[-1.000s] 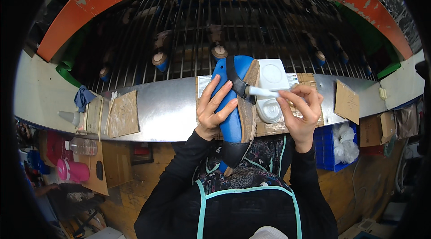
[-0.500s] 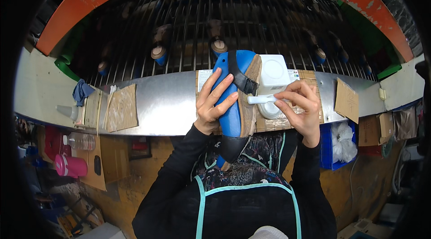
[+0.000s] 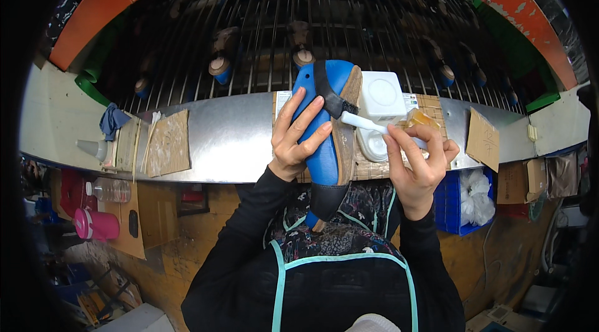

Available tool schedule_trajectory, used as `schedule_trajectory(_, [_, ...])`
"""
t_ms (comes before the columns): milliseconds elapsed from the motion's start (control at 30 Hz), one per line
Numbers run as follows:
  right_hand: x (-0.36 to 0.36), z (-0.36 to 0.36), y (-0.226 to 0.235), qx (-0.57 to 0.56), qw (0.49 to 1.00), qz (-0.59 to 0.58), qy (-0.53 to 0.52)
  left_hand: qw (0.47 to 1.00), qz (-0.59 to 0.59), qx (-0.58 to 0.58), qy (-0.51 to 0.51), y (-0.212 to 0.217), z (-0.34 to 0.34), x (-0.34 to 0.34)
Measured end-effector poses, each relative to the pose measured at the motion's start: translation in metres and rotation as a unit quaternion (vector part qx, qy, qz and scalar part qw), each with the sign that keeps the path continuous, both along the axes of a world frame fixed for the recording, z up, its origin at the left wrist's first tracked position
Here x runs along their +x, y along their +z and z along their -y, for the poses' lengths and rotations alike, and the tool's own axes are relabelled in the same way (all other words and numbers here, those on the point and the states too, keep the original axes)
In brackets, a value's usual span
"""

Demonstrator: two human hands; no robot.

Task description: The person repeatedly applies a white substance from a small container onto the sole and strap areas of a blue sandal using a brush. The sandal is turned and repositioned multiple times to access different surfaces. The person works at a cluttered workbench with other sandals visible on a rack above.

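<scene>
My left hand [image 3: 296, 135] is closed round the side of a blue shoe last [image 3: 322, 163], which is held tilted over the bench edge. A black strap [image 3: 326, 96] and a black toe piece [image 3: 328, 201] cover parts of the last, and a rough brown sole side [image 3: 344, 145] faces right. Pinched in my right hand [image 3: 417, 167] is a white-handled brush [image 3: 368, 124]. Its head sits at the loose end of the strap, by the brown side; whether it touches cannot be made out. Below the brush stands a small round white pot [image 3: 374, 146], partly hidden.
Behind the pot is a square white bottle [image 3: 382, 96], beside a yellowish block [image 3: 424, 119]. Cardboard pieces [image 3: 170, 145] lie on the metal bench [image 3: 218, 139]. Beyond runs a roller rack [image 3: 262, 51] carrying several lasts. A blue crate [image 3: 449, 204] with white bags stands at right.
The brush has moved up to the strap's end, and its handle now slants down to the right. My right hand has shifted slightly right, uncovering the yellowish block. My left hand keeps its hold.
</scene>
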State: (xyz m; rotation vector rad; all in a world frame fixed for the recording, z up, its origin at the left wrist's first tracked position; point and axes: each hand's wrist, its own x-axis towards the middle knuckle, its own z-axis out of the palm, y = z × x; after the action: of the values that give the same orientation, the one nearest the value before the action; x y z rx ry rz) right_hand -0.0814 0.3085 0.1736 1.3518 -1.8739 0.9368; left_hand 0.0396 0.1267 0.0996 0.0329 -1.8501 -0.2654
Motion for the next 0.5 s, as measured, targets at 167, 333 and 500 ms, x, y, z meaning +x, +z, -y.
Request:
schedule_trajectory(167, [-0.001,0.007,-0.001,-0.016,0.999,0.015,0.025,1.000,-0.018,0.012,0.000,0.000,0.003,0.001])
schedule_trajectory(333, [-0.011,0.005,0.004,0.055,0.983,0.136,0.110,0.999,-0.033,0.024,-0.006,-0.001,0.006,0.004])
schedule_trajectory(500, [-0.012,0.004,0.005,0.095,0.968,0.184,0.139,0.999,-0.046,0.020,0.001,-0.001,0.011,0.003])
